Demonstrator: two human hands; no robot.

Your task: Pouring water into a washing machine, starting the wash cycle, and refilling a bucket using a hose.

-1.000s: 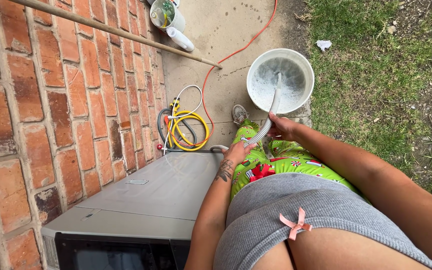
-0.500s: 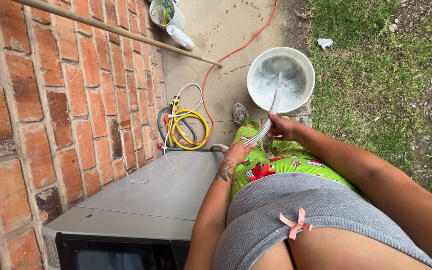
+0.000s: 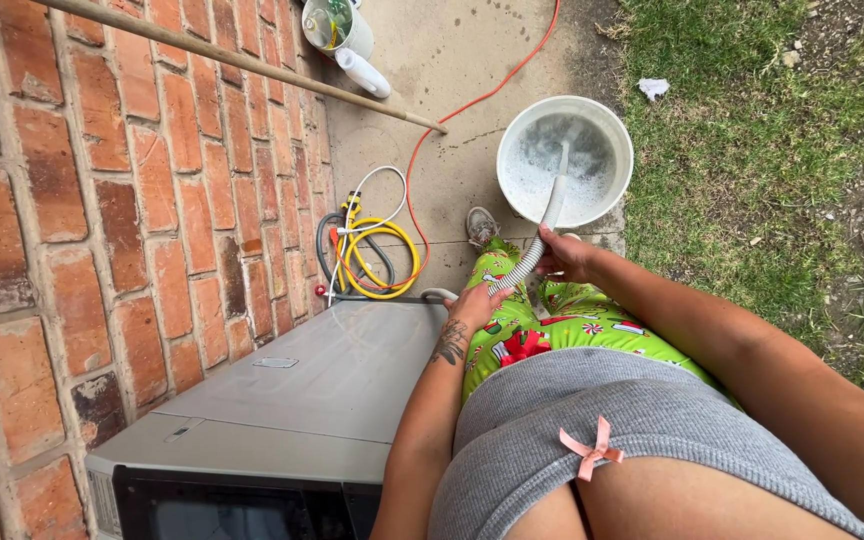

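A grey ribbed drain hose [image 3: 548,215] runs from beside a grey metal appliance [image 3: 302,390] into a white bucket [image 3: 512,150] holding foamy water. My right hand [image 3: 564,254] grips the hose just below the bucket's rim. My left hand [image 3: 476,305] holds the same hose lower down, close to the appliance's corner. The hose's far end dips into the suds. I stand over it all in green patterned trousers, one shoe [image 3: 481,226] showing beside the bucket.
A brick wall [image 3: 102,220] fills the left. Coiled yellow and grey hoses [image 3: 367,260] lie on the concrete by the wall. An orange cord [image 3: 472,100], a long wooden pole [image 3: 242,65] and white containers [image 3: 347,35] sit farther off. Grass [image 3: 772,180] spreads on the right.
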